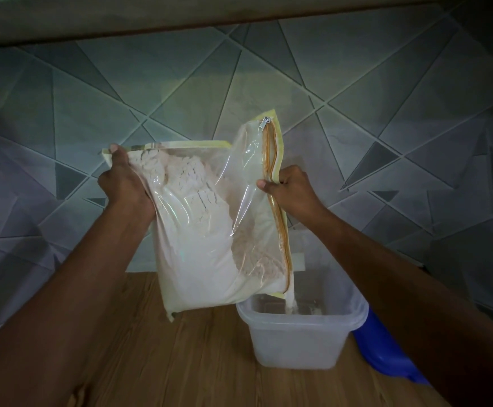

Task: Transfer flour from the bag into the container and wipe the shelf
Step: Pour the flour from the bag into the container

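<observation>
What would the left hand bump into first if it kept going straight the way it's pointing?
The left hand grips the bag's upper corner and points up and away. Straight on, past that corner, it would most likely meet the tiled wall, though the single view leaves the depth unclear.

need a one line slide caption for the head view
Both hands tip a zip bag so flour pours from its corner into a clear tub.

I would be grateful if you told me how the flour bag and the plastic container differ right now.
The flour bag is held tilted in the air by the left hand and right hand; the container stands upright on the wooden shelf. The bag is mostly full; the container is nearly empty. The bag is soft, the container rigid. Both are see-through plastic.
</observation>
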### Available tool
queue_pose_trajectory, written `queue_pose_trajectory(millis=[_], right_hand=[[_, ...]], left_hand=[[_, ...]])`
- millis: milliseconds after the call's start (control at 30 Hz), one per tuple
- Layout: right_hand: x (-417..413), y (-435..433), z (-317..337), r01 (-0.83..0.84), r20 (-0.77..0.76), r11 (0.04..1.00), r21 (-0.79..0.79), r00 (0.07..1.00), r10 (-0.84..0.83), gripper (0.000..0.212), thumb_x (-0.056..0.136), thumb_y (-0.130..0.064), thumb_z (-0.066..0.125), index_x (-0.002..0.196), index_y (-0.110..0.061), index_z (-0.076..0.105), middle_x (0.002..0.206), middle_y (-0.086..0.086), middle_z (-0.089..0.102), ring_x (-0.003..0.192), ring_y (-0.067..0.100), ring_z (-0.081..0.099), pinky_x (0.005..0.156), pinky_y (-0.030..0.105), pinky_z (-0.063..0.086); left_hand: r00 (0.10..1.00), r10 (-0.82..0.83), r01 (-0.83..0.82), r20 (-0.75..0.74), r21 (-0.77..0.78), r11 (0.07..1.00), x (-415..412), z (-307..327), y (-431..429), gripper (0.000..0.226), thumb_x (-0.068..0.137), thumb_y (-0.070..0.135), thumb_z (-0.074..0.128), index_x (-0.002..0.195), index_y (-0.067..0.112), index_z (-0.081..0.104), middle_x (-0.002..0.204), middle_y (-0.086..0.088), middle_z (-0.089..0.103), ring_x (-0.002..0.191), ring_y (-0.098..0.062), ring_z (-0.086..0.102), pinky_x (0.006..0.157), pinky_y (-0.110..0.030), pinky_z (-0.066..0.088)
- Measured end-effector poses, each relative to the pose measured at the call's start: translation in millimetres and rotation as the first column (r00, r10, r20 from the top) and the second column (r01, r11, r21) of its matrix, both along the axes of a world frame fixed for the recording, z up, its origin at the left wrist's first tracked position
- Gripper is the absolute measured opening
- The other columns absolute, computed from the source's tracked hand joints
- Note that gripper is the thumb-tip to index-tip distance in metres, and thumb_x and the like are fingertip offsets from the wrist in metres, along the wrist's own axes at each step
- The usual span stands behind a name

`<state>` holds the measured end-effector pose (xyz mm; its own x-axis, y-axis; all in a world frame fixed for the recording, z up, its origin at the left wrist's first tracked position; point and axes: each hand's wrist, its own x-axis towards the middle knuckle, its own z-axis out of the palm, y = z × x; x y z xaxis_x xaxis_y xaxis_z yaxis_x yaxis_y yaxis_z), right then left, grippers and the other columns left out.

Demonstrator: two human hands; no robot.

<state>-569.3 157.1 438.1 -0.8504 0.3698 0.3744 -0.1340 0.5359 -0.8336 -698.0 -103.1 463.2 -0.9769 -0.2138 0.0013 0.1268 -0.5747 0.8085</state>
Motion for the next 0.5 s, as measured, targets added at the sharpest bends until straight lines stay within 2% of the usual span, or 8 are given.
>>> queue_pose_trajectory(millis=[67, 133, 233, 400, 500], right_hand=[[-0.8, 4.5, 1.3, -0.002, 0.041, 1.0, -0.028, 0.999, 0.003, 0.033, 0.084, -0.03, 0.078, 0.092, 0.001, 0.073, 0.089, 0.015, 0.074, 0.084, 0.023, 0.072, 0.085, 0.044, 0.059], [-0.7, 9.5, 4.1, 0.004, 0.091, 0.998, -0.066, 0.996, 0.002, 0.033, 0.082, -0.031, 0.081, 0.09, -0.003, 0.065, 0.092, 0.009, 0.07, 0.084, 0.017, 0.068, 0.084, 0.037, 0.057], [7.1, 15.5, 10.5, -0.013, 0.131, 0.996, -0.093, 0.991, 0.025, 0.035, 0.084, -0.025, 0.08, 0.076, -0.02, 0.046, 0.08, -0.005, 0.055, 0.072, 0.004, 0.055, 0.068, 0.024, 0.046], [10.6, 27.3, 6.3, -0.026, 0.156, 0.996, -0.087, 0.987, 0.039, 0.036, 0.085, -0.024, 0.079, 0.073, -0.021, 0.045, 0.076, -0.006, 0.053, 0.07, 0.006, 0.054, 0.059, 0.017, 0.042], [9.5, 32.9, -0.1, -0.017, 0.156, 0.996, -0.086, 0.987, 0.03, 0.038, 0.084, -0.027, 0.08, 0.072, -0.018, 0.044, 0.076, -0.003, 0.054, 0.071, 0.008, 0.055, 0.061, 0.02, 0.045]], left_hand=[[1.0, 0.004, -0.004, -0.012, -0.006, 1.0, 3.2, 1.6, 4.6, 0.061, 0.085, 0.052, 0.07, 0.123, 0.006, 0.057, 0.114, -0.013, 0.072, 0.093, -0.029, 0.076, 0.083, -0.056, 0.059], [0.999, 0.037, -0.038, -0.019, -0.027, 0.999, 5.3, 5.7, 8.0, 0.06, 0.086, 0.052, 0.069, 0.121, 0.006, 0.056, 0.114, -0.014, 0.071, 0.095, -0.029, 0.075, 0.085, -0.055, 0.059], [0.999, 0.04, -0.041, -0.018, -0.038, 0.998, 4.4, 9.5, 13.4, 0.064, 0.078, 0.057, 0.071, 0.119, 0.013, 0.051, 0.117, -0.012, 0.068, 0.098, -0.029, 0.074, 0.089, -0.055, 0.058], [0.997, 0.065, -0.067, -0.046, -0.06, 0.996, 9.3, 12.4, 28.6, 0.045, 0.091, 0.048, 0.065, 0.113, 0.014, 0.046, 0.117, -0.012, 0.064, 0.099, -0.026, 0.072, 0.088, -0.05, 0.059], [0.995, 0.078, -0.083, -0.064, -0.075, 0.994, 15.1, 17.7, 31.4, 0.062, 0.083, 0.052, 0.07, 0.121, 0.007, 0.049, 0.117, -0.015, 0.067, 0.098, -0.028, 0.073, 0.087, -0.05, 0.06]])
